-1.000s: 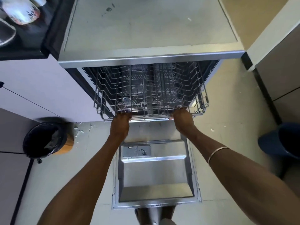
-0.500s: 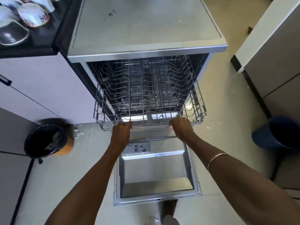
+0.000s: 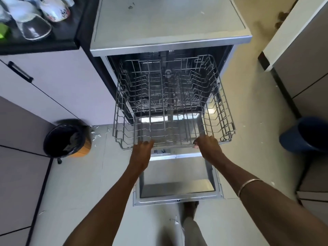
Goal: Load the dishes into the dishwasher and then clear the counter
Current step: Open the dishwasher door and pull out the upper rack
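Both hands on the front rail of the upper rack (image 3: 170,110): left hand (image 3: 142,151) fingers curled under it, right hand (image 3: 207,144) gripping likewise, probably to slide it clear for loading. Rack empty, sticking out over the dropped door (image 3: 177,183). Dishes (image 3: 35,20) sit far left on the dark surface (image 3: 53,45), blurred, partly cut off. Lower rack hard to make out.

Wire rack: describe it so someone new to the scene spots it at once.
Find the steel dishwasher at top centre, its door dropped flat over the floor. The wire rack juts out of the opening above that door, with the left hand and right hand gripping its front rail. It is the only open grid of grey wires, and it holds no dishes.
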{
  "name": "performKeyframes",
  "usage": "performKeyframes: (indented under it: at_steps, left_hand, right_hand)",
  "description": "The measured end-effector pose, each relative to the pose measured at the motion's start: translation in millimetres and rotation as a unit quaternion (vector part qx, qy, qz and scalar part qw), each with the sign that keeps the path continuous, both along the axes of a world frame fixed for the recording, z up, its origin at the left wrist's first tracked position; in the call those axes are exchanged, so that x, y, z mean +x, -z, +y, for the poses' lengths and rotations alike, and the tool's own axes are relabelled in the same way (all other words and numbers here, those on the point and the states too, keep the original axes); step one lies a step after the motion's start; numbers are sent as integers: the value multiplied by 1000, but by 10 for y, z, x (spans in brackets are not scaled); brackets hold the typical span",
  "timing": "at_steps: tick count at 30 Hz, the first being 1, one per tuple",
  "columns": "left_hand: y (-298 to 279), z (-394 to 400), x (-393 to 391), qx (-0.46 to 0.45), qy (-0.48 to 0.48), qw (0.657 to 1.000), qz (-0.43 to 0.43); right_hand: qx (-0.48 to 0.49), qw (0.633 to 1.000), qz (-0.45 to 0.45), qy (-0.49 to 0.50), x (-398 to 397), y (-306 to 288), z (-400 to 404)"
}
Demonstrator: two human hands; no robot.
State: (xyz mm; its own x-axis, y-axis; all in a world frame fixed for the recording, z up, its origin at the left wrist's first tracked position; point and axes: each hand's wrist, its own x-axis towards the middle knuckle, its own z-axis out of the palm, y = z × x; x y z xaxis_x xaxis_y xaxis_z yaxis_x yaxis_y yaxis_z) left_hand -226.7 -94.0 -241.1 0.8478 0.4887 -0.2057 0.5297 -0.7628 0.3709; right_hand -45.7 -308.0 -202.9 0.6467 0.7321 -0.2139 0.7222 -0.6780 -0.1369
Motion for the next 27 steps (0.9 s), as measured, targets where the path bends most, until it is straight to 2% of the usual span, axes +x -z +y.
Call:
performKeyframes:
  at_steps: [3, 5, 9, 13, 21, 27]
  left_hand:
    - [65, -111, -232, 40, 55, 998, -18]
    - [19, -231, -341, 42, 50, 998, 12]
    - [-44, -464, -590, 39, 29, 999, -1]
    - [-117, -687, -621, 30, 15, 999, -5]
    - [-55, -663, -680, -5, -12, 1000, -8]
    - [-263, -768, -734, -15, -15, 1000, -1]
  right_hand:
    - [7, 1000, 3, 7, -189, -2, -177]
    - [26, 999, 10, 17, -274, 32, -279]
    - [-18, 1000, 9, 5, -556, 45, -460]
    - [-4, 999, 30, 39, -538, 60, -615]
    - [39, 994, 78, 59, -625, 189, -732]
    - [24, 992, 108, 59, -608, 124, -753]
